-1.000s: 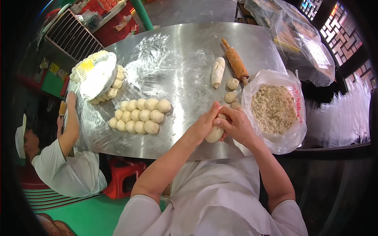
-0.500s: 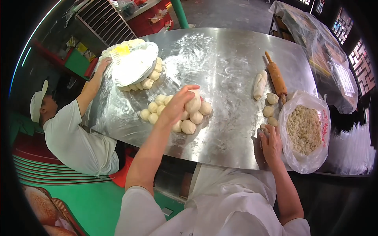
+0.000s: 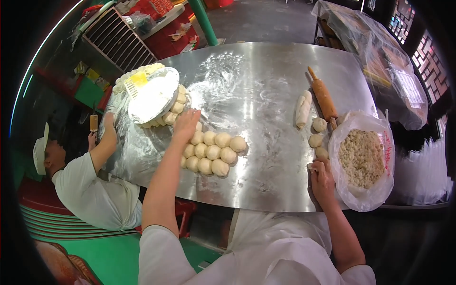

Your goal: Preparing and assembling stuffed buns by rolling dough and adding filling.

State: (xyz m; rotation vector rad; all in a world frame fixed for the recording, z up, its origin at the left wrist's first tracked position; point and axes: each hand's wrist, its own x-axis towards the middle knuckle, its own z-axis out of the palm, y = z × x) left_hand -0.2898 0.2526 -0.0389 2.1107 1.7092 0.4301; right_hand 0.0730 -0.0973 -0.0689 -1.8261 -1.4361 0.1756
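Note:
My left hand reaches to the far left end of a cluster of pale round dough balls. Its fingers stretch out along the balls, and the palm side is hidden. Over at the right, my right hand is curled at the table's near edge, with a small pale dough piece showing at its fingertips. Just beyond it several rough dough lumps stand in a line. A dough log lies beside a wooden rolling pin. A plastic bag of crumbly filling sits right of that hand.
A floury round pan with a yellow scraper rests among more dough pieces at the back left. A co-worker stands left of the steel table, a small roller nearby. Plastic sheeting covers a rack at right.
My left hand has let go of a dough ball at the cluster's back and moved left. My right hand's fingers have curled in. The co-worker's arm has drawn back from the pan.

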